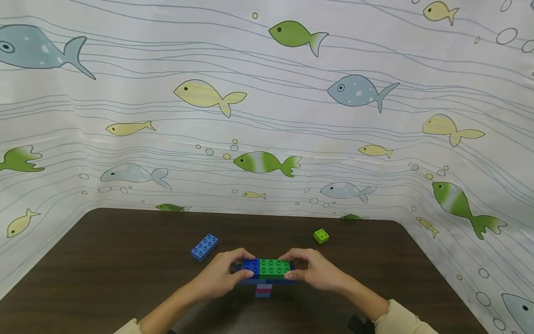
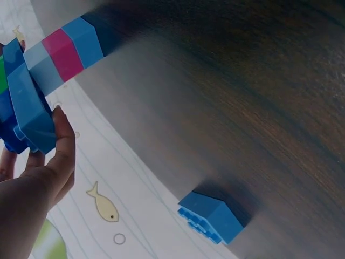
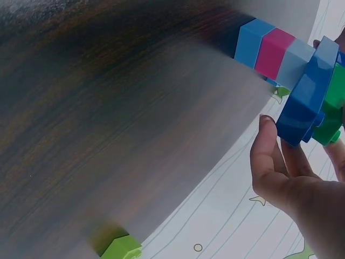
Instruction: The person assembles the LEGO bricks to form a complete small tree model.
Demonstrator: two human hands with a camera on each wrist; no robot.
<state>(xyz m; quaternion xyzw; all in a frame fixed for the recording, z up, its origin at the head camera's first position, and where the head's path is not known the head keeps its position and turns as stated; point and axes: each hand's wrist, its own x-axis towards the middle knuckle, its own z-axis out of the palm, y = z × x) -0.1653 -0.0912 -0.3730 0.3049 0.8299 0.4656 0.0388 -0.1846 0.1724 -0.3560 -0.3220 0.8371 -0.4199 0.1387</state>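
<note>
A toy building-brick structure stands on the dark table, its narrow column made of a grey-blue, a pink (image 2: 62, 54) and a blue brick. Wider blue bricks (image 2: 32, 110) lie across the column's top. Above them sit a dark blue brick (image 1: 251, 267) and a green brick (image 1: 274, 268), studs up. My left hand (image 1: 221, 272) grips the left end of this crosspiece, thumb in front and fingers behind and beneath. At the other end my right hand (image 1: 316, 270) holds the structure, its thumb and forefinger by the green brick's right edge.
One loose blue brick (image 1: 204, 247) lies to the left beyond the left hand. A small lime-green brick (image 1: 321, 235) lies farther back on the right. Behind the table (image 1: 125, 260) and along its sides stands a white fish-patterned sheet (image 1: 267, 116).
</note>
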